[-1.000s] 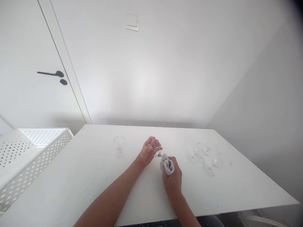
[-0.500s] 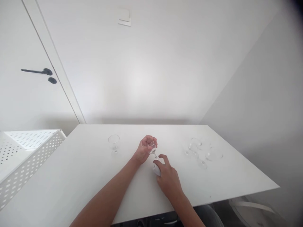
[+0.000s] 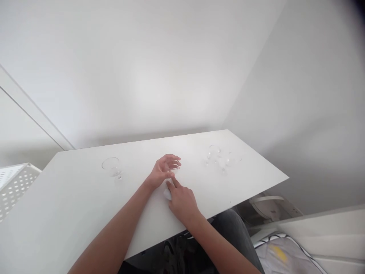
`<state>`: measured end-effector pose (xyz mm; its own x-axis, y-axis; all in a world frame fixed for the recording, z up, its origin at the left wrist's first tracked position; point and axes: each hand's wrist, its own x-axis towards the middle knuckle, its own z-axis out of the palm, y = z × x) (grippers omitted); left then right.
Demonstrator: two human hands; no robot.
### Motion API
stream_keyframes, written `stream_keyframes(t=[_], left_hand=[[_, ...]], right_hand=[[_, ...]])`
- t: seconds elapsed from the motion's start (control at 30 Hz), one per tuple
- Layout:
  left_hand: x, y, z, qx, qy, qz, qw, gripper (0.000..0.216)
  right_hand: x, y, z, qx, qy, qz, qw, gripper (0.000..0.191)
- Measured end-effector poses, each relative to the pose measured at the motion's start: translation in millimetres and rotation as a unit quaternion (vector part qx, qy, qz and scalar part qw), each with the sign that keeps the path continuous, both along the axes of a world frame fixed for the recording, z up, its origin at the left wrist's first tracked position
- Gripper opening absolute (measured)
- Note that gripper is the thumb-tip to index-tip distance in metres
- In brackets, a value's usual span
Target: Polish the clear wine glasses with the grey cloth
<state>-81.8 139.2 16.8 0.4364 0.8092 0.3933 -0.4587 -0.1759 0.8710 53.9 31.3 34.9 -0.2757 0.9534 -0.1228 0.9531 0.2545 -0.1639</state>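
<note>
My left hand point(image 3: 164, 170) is closed around the bowl of a clear stemmed glass point(image 3: 173, 165), held over the middle of the white table. My right hand point(image 3: 182, 198) is just below it, with thumb and index finger at the glass's stem end. A crumpled white cloth point(image 3: 167, 194) is tucked under the right hand's fingers; part of it is hidden, and I cannot tell whether it is fabric or paper. Off to the left, a second stemmed glass point(image 3: 110, 166) is on the tabletop.
Several clear glasses point(image 3: 214, 150) are grouped on the right part of the white table point(image 3: 91, 205); their outlines are faint. A perforated white rack point(image 3: 17, 182) is beyond the left edge. Walls rise behind and to the right. A padded, yellow-marked item point(image 3: 281, 253) lies low at right.
The camera view has swung right and tilted, so the table sits further left. My right thumb and fingers have closed in at the stem end of the glass.
</note>
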Motion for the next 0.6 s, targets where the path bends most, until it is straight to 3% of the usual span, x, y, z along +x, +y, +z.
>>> stream_keyframes(t=[0.1, 0.3, 0.37, 0.5, 0.6], left_hand=[[1.6, -0.8, 1.0, 0.005, 0.021, -0.008, 1.000, 0.060], [1.2, 1.9, 0.2, -0.032, -0.044, 0.002, 0.999, 0.101], [0.7, 3.2, 0.9, -0.047, -0.050, 0.011, 0.998, 0.092], [-1.6, 5.3, 1.2, -0.083, -0.057, 0.032, 0.994, 0.055], [-4.7, 5.9, -1.9, -0.092, -0.044, 0.007, 0.995, 0.068]], right_hand=[[0.2, 0.7, -1.3, 0.001, 0.000, 0.000, 1.000, 0.071], [13.9, -4.0, -3.9, 0.001, 0.019, -0.022, 1.000, 0.074], [28.7, -7.6, -5.4, 0.006, 0.026, -0.041, 0.999, 0.074], [71.2, -14.3, -10.4, 0.020, 0.022, -0.099, 0.995, 0.073], [102.5, -16.3, -13.8, 0.025, 0.021, -0.137, 0.990, 0.073]])
